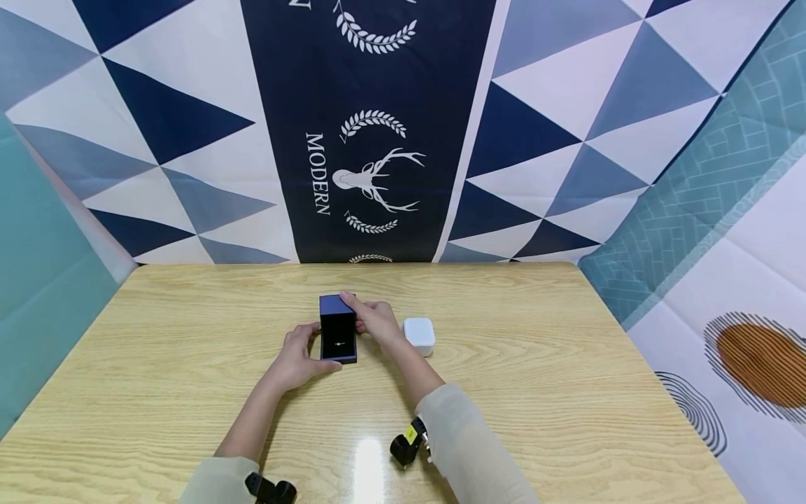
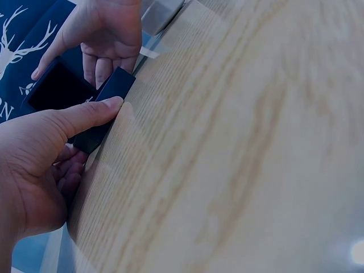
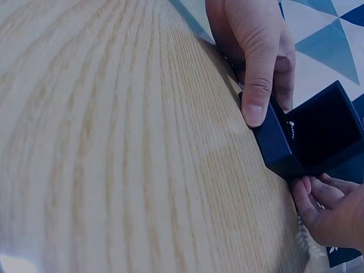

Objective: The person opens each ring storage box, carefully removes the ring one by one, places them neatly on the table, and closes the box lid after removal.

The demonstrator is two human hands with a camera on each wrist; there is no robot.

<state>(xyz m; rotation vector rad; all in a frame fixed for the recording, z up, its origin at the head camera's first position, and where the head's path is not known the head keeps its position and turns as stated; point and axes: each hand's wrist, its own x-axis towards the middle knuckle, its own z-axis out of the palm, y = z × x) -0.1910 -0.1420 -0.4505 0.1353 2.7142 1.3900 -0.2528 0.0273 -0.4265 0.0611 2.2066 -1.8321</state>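
Note:
A dark blue ring box stands on the table with its lid raised, and its black lining shows. Inside it sits a small ring with a bright stone, also seen in the right wrist view as a ring. My left hand grips the base from the left, thumb along the front wall and fingers at the side and behind. At the lid, my right hand has its thumb on the top edge and its other fingers bent by the box's right side; the lid's back is hidden.
Just right of the ring box, beside the right wrist, is a small white box with rounded corners. The wooden table ends at a patterned cloth backdrop. Small black cameras are strapped at both wrists.

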